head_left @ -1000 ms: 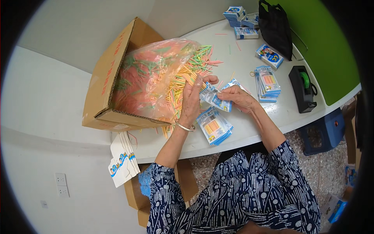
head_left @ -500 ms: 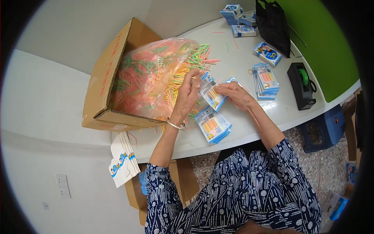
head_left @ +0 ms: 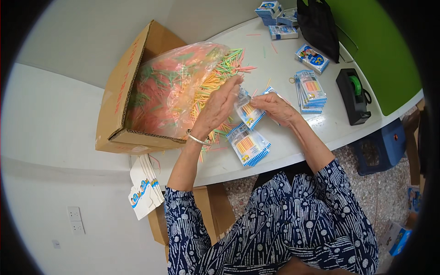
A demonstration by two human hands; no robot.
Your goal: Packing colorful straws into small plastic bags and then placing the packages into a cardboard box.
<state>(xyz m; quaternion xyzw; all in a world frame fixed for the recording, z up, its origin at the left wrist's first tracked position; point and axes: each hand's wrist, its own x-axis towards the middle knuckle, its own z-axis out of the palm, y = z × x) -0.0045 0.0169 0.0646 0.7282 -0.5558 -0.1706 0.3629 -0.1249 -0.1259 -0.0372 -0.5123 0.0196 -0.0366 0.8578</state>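
Note:
My right hand (head_left: 276,108) pinches a small clear packet (head_left: 248,113) with blue-striped ends and orange sticks showing inside. Against its upper left side lies my left hand (head_left: 218,105), fingers stretched out and the back of the hand upward; the thumb is mostly hidden. Just below, a fanned pile of similar packets (head_left: 248,147) rests near the table edge. Another striped packet lies partly hidden behind my right hand. Loose thin sticks (head_left: 208,87) in pink, green, yellow and orange spill out beside my left hand.
A cardboard box (head_left: 109,98) lies on its side, its plastic bag (head_left: 160,87) full of coloured sticks. Rightward are stacked packets (head_left: 312,89), a tape dispenser (head_left: 353,98), small boxes (head_left: 312,58) and a black bag (head_left: 318,27). White folded cartons (head_left: 145,190) overhang the near left edge.
My left hand has turned so its back shows and its fingers have straightened along the packet. My right hand keeps its pinch on the packet.

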